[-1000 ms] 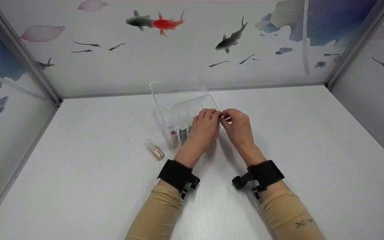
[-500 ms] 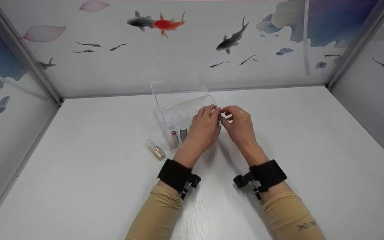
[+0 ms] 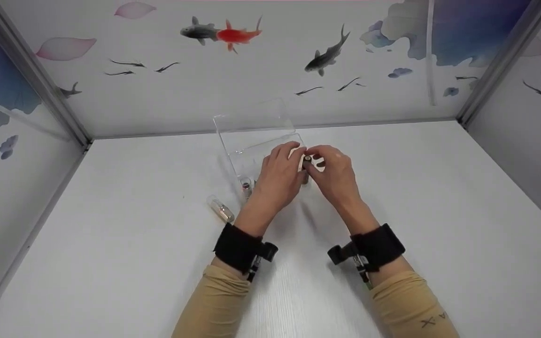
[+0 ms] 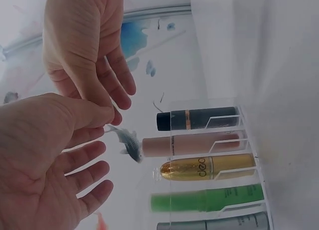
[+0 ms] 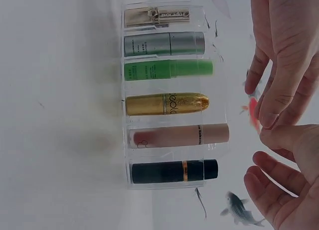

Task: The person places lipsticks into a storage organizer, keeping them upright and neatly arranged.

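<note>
A clear plastic box (image 5: 123, 90) stands with its lid (image 3: 221, 136) raised, holding a row of upright lipstick tubes in slots. In the right wrist view they are a gold-and-clear lipstick (image 5: 157, 16), a silver-green tube (image 5: 164, 43), a green tube (image 5: 167, 69), a gold lipstick (image 5: 167, 104), a pink tube (image 5: 179, 135) and a black tube (image 5: 172, 171). Above the tubes' tops, my left hand (image 3: 280, 180) and right hand (image 3: 338, 176) meet at the thumb tips, index fingertips tucked behind. Whether they pinch something small I cannot tell.
A loose lipstick with a clear cap (image 3: 221, 209) lies on the white table (image 3: 134, 263), left of the box near my left wrist. Behind the box stands a white panel (image 3: 148, 98) printed with fish; side panels close in the table left and right.
My left hand has shifted slightly left and farther away, now covering most of the silver-green tube. The black tube's top has come into sight between the hands. My right hand has barely moved.
</note>
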